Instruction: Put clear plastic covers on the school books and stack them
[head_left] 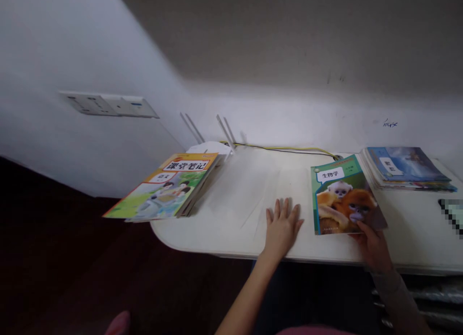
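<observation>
My left hand (281, 229) lies flat on the white table (231, 233), palm down with its fingers spread and nothing in it. To its right, my right hand (372, 243) grips the lower right edge of a green-bordered book (347, 200). The thumb rests on the cover, which shows two monkeys, and the other fingers are hidden beneath. The book is held slightly tilted over the table, its cover facing up.
On the left, a stack of books with a yellow and green cover (166, 190) overhangs the table edge. Behind it stands a white router (210, 146) with antennas. A blue-topped book stack (408, 163) sits at the back right. Cables (282, 149) run along the wall.
</observation>
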The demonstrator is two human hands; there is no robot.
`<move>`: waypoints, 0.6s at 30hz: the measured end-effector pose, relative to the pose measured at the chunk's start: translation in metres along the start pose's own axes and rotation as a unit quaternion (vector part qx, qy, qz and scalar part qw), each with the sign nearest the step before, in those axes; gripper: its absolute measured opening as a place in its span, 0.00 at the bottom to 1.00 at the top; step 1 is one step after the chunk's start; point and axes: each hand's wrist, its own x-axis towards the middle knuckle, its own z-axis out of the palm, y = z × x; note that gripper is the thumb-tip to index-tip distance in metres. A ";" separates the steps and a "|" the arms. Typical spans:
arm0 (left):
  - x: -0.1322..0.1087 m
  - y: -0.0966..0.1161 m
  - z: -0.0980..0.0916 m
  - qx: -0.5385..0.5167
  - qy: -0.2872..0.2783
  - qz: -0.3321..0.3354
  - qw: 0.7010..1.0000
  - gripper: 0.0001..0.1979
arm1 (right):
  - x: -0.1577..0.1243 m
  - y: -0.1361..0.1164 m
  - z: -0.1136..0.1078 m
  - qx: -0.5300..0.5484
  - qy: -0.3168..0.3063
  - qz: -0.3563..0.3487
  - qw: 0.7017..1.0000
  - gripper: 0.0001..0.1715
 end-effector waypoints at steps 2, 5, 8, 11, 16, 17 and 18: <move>0.000 0.000 -0.001 -0.003 -0.002 0.001 1.000 0.21 | -0.002 -0.003 0.005 0.008 0.027 0.010 1.000 0.33; 0.000 0.001 -0.002 -0.007 0.006 0.001 1.000 0.21 | -0.006 -0.010 0.014 0.058 0.060 0.043 0.996 0.36; 0.000 0.008 -0.002 -0.017 0.018 0.025 0.999 0.21 | -0.008 -0.015 0.017 0.065 0.064 0.055 0.994 0.35; -0.001 0.018 0.001 -0.030 0.008 0.073 0.997 0.23 | -0.008 -0.017 0.016 0.080 0.061 0.076 0.992 0.36; -0.002 0.024 0.008 -0.035 -0.014 0.103 0.994 0.25 | -0.005 -0.017 0.006 0.069 0.040 0.126 0.989 0.32; -0.002 0.024 0.009 -0.035 -0.014 0.105 0.994 0.25 | -0.005 -0.018 0.004 0.058 0.027 0.134 0.989 0.30; -0.002 0.023 0.010 -0.034 -0.014 0.106 0.994 0.25 | -0.004 -0.019 0.001 0.045 0.011 0.139 0.989 0.28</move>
